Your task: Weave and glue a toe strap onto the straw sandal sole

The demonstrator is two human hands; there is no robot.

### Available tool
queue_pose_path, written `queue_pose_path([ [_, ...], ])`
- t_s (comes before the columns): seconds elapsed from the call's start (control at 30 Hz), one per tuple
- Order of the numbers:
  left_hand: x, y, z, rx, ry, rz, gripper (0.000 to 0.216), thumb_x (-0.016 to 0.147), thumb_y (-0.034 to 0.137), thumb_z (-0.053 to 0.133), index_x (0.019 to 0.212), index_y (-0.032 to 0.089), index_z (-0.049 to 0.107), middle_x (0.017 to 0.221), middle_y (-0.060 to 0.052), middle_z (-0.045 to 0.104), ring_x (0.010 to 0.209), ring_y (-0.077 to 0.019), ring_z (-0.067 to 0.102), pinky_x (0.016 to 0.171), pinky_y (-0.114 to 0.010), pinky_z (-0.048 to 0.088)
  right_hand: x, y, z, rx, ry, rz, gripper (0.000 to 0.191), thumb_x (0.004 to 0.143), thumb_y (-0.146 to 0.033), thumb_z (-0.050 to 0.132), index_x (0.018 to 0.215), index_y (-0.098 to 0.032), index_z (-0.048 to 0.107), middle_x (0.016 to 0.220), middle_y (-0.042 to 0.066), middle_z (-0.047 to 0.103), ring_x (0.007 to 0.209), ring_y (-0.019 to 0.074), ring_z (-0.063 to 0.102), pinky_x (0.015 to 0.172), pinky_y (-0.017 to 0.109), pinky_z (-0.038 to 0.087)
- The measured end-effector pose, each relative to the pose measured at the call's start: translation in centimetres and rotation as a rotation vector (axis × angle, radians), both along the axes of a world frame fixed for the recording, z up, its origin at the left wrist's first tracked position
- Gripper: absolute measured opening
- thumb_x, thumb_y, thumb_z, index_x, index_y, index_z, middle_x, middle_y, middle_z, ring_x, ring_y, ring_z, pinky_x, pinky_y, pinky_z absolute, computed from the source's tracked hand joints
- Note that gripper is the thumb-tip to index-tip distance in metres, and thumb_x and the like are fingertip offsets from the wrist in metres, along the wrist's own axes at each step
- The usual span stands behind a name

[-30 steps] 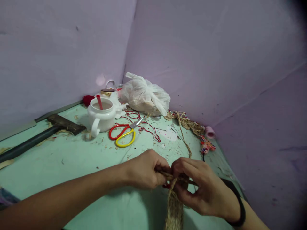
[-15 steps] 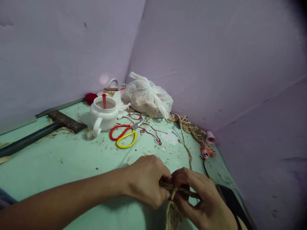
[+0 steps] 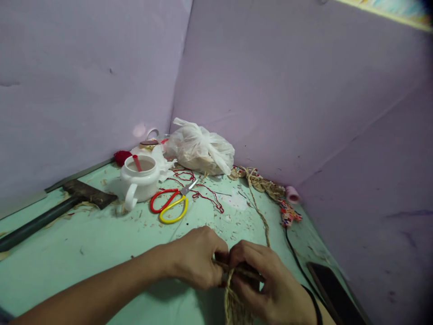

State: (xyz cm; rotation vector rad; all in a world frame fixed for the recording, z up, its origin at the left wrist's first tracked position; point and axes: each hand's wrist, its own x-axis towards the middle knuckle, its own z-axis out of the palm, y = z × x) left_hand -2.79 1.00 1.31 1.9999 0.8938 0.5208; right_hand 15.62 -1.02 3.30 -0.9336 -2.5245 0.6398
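Observation:
My left hand (image 3: 201, 259) and my right hand (image 3: 267, 280) meet low in the middle of the view, both closed. Between their fingertips runs a short stretch of brown jute cord, which each hand pinches; the finger ends are partly hidden. Below them hangs a woven jute piece (image 3: 233, 307), partly covered by the right hand and cut off at the lower edge. A twisted jute strand (image 3: 260, 212) runs from behind the right hand back to a heap of jute braid (image 3: 267, 186) by the wall.
Red-and-yellow-handled scissors (image 3: 174, 203) lie partly open beyond my hands, beside red thread (image 3: 211, 201). Left of them stand a white pot (image 3: 140, 180) and a hammer (image 3: 79, 192). A knotted plastic bag (image 3: 203, 149) sits in the corner. At right are a phone (image 3: 333, 289) and cable.
The camera view has tilted up and shifted, so the table items appear lower and more of the phone shows. Both hands keep hold of the jute cord, with little change in grip.

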Motion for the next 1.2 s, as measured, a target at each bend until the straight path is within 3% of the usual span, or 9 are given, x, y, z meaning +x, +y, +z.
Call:
queue_pose_path([
  [0.2,-0.6,0.4,0.5,-0.204,-0.086,-0.104,0.013,0.064,0.022,0.056,0.061,0.012,0.064,0.049,0.007,0.038,0.05,-0.0062,0.032,0.044,-0.017,0.026,0.1,0.0,-0.3,-0.033,0.021,-0.036,0.024,0.062,-0.002,0.052,0.079,-0.019,0.052,0.074,0.001,0.057,0.065,0.012,0.052,0.057,0.022,0.038],
  [0.33,0.2,0.4,-1.1,-0.413,-0.114,-0.011,0.005,0.056,0.017,0.056,0.052,0.013,0.055,0.045,0.007,0.037,0.043,-0.0062,0.035,0.04,-0.018,0.025,-0.1,0.1,0.1,-0.126,-0.013,-0.075,0.028,0.066,-0.004,0.054,0.09,-0.019,0.053,0.083,0.002,0.06,0.074,0.0145,0.056,0.064,0.025,0.044],
  [0.47,0.7,0.5,-1.8,-0.659,-0.161,0.084,0.005,0.052,0.016,0.053,0.053,0.013,0.057,0.039,0.006,0.044,0.032,-0.0068,0.038,0.033,-0.018,0.027,1.0,0.4,0.5,-0.111,0.083,-0.131,0.048,0.07,-0.024,0.067,0.114,-0.02,0.048,0.11,0.009,0.056,0.101,0.0222,0.053,0.087,0.035,0.042],
  [0.57,0.2,1.2,-1.5,-0.667,-0.202,0.199,0.008,0.052,0.019,0.057,0.056,0.012,0.061,0.038,0.005,0.047,0.03,-0.0057,0.039,0.031,-0.016,0.022,2.7,0.7,-0.1,-0.075,0.381,-0.385,0.034,0.077,-0.033,0.061,0.109,-0.023,0.052,0.111,0.007,0.057,0.105,0.0217,0.051,0.092,0.038,0.039],
  [0.63,-0.2,2.0,-1.4,-0.647,-0.258,0.258,0.012,0.053,0.021,0.059,0.059,0.012,0.062,0.039,0.004,0.049,0.03,-0.0053,0.04,0.03,-0.015,0.021,3.7,1.0,-1.0,-0.153,0.581,-0.568,0.023,0.079,-0.036,0.058,0.097,-0.022,0.056,0.098,0.006,0.061,0.093,0.0198,0.056,0.084,0.036,0.044],
  [0.7,-0.5,2.8,-1.5,-0.623,-0.33,0.312,0.014,0.054,0.023,0.06,0.061,0.011,0.062,0.04,0.004,0.05,0.03,-0.0048,0.041,0.03,-0.015,0.021,4.2,1.4,-2.2,-0.277,0.711,-0.656,0.025,0.076,-0.04,0.061,0.091,-0.021,0.058,0.09,0.006,0.063,0.086,0.0195,0.058,0.078,0.034,0.047],
  [0.87,-0.2,3.4,-1.8,-0.599,-0.404,0.361,0.019,0.056,0.027,0.063,0.065,0.011,0.062,0.043,0.003,0.052,0.032,-0.0035,0.04,0.031,-0.014,0.021,2.9,1.7,-3.9,-0.563,0.798,-0.585,0.036,0.067,-0.041,0.069,0.094,-0.019,0.063,0.095,0.009,0.066,0.09,0.0222,0.059,0.076,0.035,0.047],
  [0.97,0.4,3.1,-1.8,-0.586,-0.41,0.356,0.023,0.058,0.03,0.064,0.069,0.01,0.062,0.045,0.003,0.052,0.032,-0.0035,0.04,0.031,-0.014,0.021,1.7,1.5,-4.1,-0.664,0.887,-0.575,0.034,0.064,-0.041,0.071,0.089,-0.018,0.066,0.086,0.006,0.068,0.077,0.0187,0.061,0.068,0.031,0.048],
  [1.2,0.7,2.8,-2.2,-0.585,-0.445,0.377,0.031,0.06,0.03,0.067,0.082,0.01,0.06,0.046,0.004,0.053,0.034,-0.0053,0.044,0.03,-0.013,0.026,0.7,0.8,-4.6,-0.737,1.04,-0.582,0.035,0.058,-0.033,0.076,0.087,-0.018,0.065,0.071,0.002,0.067,0.066,0.0153,0.06,0.061,0.027,0.045],
])
